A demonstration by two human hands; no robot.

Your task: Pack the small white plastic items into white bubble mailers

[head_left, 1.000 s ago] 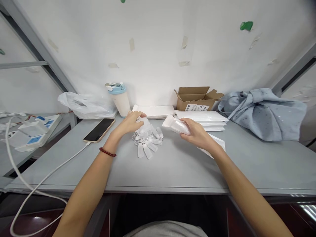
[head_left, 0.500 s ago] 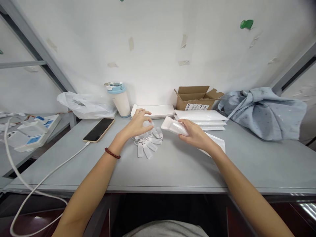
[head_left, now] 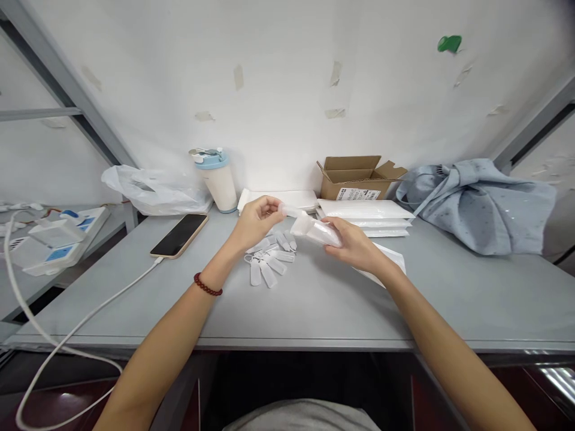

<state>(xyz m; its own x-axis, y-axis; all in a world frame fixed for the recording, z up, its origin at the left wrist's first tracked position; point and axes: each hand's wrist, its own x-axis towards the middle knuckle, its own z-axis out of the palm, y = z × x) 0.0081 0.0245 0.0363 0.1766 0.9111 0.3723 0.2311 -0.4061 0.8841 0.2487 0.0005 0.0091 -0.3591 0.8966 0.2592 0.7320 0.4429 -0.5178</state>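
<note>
My left hand point(head_left: 255, 220) is raised above the grey table point(head_left: 314, 299) and pinches one small translucent plastic piece point(head_left: 291, 209) between its fingertips. The piece's far end is at the open mouth of a clear plastic bag point(head_left: 314, 229), which my right hand point(head_left: 354, 244) holds tilted to the left. Below my left hand, several more small translucent pieces point(head_left: 268, 263) with ring ends lie scattered on the table. A flat white packet point(head_left: 390, 258) lies under my right wrist.
A phone point(head_left: 179, 234) on a white cable point(head_left: 81, 329) lies at the left, with a cup point(head_left: 218, 179) and a plastic bag point(head_left: 153, 190) behind it. Stacked white packets point(head_left: 366, 212), a cardboard box point(head_left: 354, 178) and a blue cloth bundle point(head_left: 483, 200) stand at the back right.
My left hand picked one small piece out of the pile, lifted it and carried it right to the mouth of the bag. My right hand held the bag almost still.
</note>
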